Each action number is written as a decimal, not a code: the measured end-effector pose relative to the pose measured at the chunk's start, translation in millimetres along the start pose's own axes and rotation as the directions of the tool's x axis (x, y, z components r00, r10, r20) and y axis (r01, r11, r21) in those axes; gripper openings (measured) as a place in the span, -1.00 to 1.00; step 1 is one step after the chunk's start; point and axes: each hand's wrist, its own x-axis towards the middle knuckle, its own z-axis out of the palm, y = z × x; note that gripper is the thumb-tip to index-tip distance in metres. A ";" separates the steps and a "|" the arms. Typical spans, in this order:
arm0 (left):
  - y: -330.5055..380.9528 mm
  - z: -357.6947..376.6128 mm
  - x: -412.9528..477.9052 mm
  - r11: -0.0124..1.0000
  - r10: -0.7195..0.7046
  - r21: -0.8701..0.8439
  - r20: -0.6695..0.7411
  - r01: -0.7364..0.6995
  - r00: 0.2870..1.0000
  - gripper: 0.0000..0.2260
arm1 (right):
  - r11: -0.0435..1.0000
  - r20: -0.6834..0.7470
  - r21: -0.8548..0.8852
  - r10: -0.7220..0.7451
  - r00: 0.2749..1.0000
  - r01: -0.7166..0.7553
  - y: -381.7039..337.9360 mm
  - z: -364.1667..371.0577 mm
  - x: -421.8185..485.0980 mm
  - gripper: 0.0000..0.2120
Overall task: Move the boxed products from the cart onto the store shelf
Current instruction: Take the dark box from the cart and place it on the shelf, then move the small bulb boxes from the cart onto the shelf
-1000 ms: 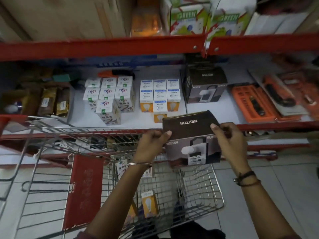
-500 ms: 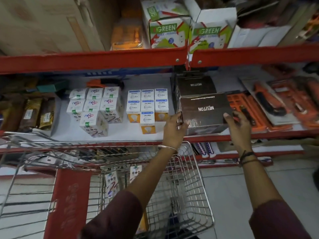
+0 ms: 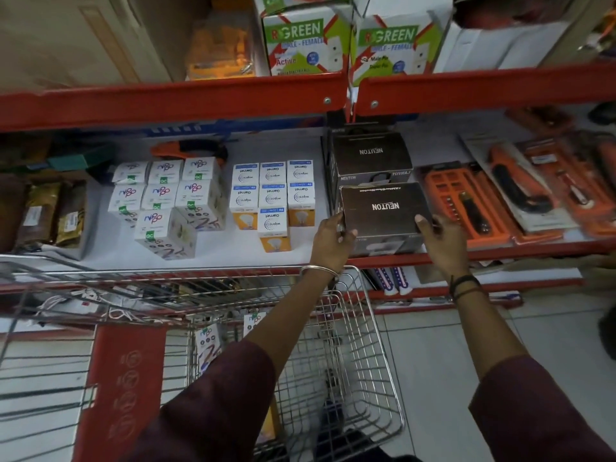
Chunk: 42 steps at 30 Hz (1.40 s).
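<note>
The lower front face of the dark Neuton box [image 3: 383, 210] is partly hidden behind both hands, and its printing there is too dim to read. The left hand [image 3: 331, 240] presses against the box's left edge with the thumb on the front corner; the right hand [image 3: 441, 245] has its fingertips [image 3: 420, 220] on the top right corner. Both hands are clamped on the box from opposite sides. The box sits at the front of the white shelf [image 3: 100, 248], just in front of a second Neuton box [image 3: 370, 158] of the same matte dark cardboard, whose rear is lost in shadow under the red metal beam [image 3: 166, 101].

To the left stand small white Wipro bulb cartons [image 3: 271, 195] with orange bases, and further left white cube cartons [image 3: 166, 198] with green patches; their brand lettering is hard to make out. To the right lie orange blister-packed tool kits [image 3: 466, 201], glossy and cut off by the frame edge. On the upper shelf, two green-and-white R-Green cartons [image 3: 300, 38] are cropped at the top.

Below, the wire shopping cart [image 3: 350, 361], a shiny steel grid with a red plastic panel, holds a few small cartons [image 3: 208, 341] seen through the mesh; most of its contents are hidden by the maroon sleeves [image 3: 213, 405]. A thin metal bangle circles the left wrist, dark bands the right.
</note>
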 end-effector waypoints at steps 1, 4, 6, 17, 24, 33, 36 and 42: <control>0.2 -1.4 -3.2 1.000 -0.003 0.008 0.013 0.002 1.000 -0.63 | 1.000 0.000 -0.002 0.010 1.000 -0.010 -2.4 1.3 -2.5 -0.71; -4.7 -15.3 -25.9 0.999 -0.001 -0.043 0.002 0.001 1.000 -0.63 | 0.997 -0.069 -0.072 0.007 0.998 -0.012 -12.0 6.4 -22.0 -0.60; -18.6 -34.6 -53.6 0.994 0.054 -0.098 -0.031 -0.056 0.998 -0.68 | 0.981 -0.157 -0.187 -0.082 0.984 0.052 -18.9 14.2 -49.7 -0.58; -235.2 -131.5 -171.8 0.922 -0.237 0.322 0.026 0.217 0.971 -0.73 | 0.960 0.613 -0.224 0.005 0.790 0.167 5.3 166.4 -230.5 -0.70; -355.2 -167.1 -203.0 0.713 -0.565 0.562 0.106 0.419 0.818 -0.53 | 0.890 0.886 -0.393 0.300 0.353 0.231 59.5 282.2 -266.8 -0.47; -410.5 -185.6 -211.2 0.722 -0.649 0.538 0.309 0.435 0.695 -0.43 | 0.795 0.858 -0.511 0.448 0.253 0.327 98.4 332.0 -281.4 -0.23; -400.8 -190.0 -203.6 0.740 -0.658 0.465 0.353 0.485 0.665 -0.41 | 0.795 0.851 -0.525 0.487 0.198 0.303 95.4 334.3 -268.9 -0.11; -369.8 -198.3 -192.7 0.814 -0.561 0.461 0.470 0.352 0.682 -0.43 | 0.832 0.893 -0.444 0.379 0.242 0.334 72.3 311.9 -248.8 -0.52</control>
